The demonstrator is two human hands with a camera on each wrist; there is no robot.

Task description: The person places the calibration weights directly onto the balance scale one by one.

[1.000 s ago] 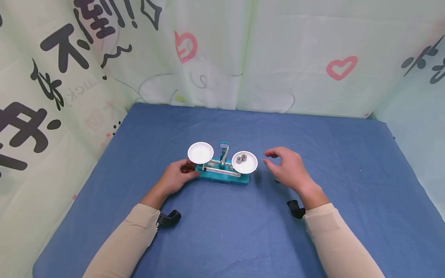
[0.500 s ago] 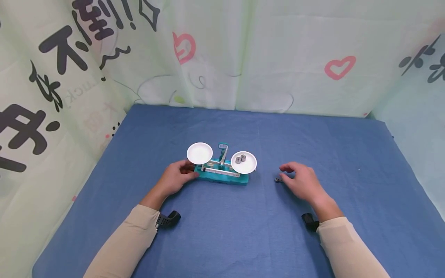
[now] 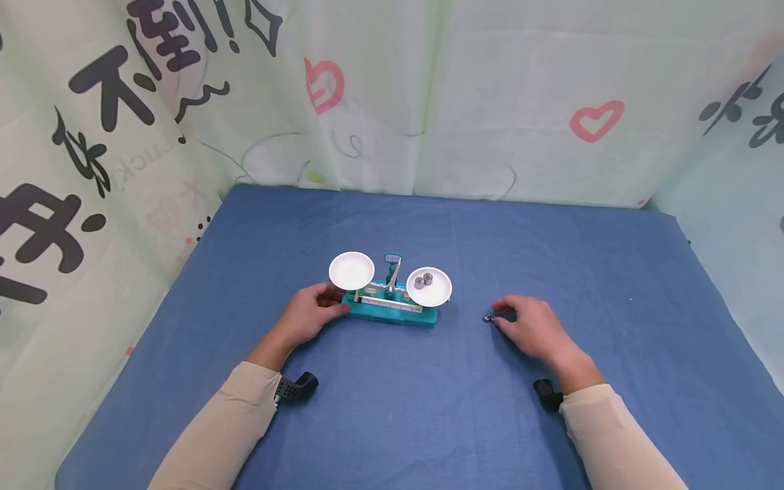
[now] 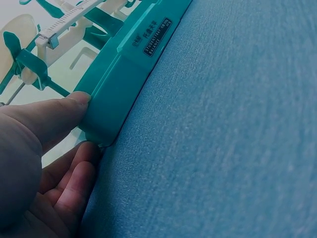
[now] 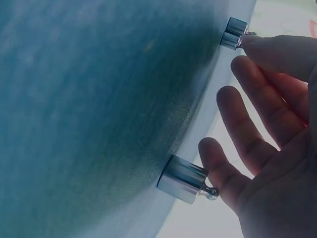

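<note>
A teal student balance (image 3: 388, 312) with two white pans stands on the blue cloth. My left hand (image 3: 311, 313) grips the left end of its base (image 4: 124, 69), thumb on top and fingers low at the end. Two metal weights (image 3: 423, 280) lie in the right pan (image 3: 431, 296), which sits lower than the left pan (image 3: 352, 271). My right hand (image 3: 531, 328) is low over the cloth, its thumb tip at the knob of a small pair of metal weights (image 5: 234, 33). Nearer the little finger stands a larger knobbed weight (image 5: 182, 178).
The blue cloth (image 3: 404, 408) covers the table. Pale printed curtains (image 3: 478, 136) hang along its back and sides. A black wrist strap mount (image 3: 547, 395) sticks out at my right cuff, another (image 3: 297, 386) at my left.
My right hand has moved right and down, away from the right pan, to the small weights on the cloth. My left hand stays on the balance base.
</note>
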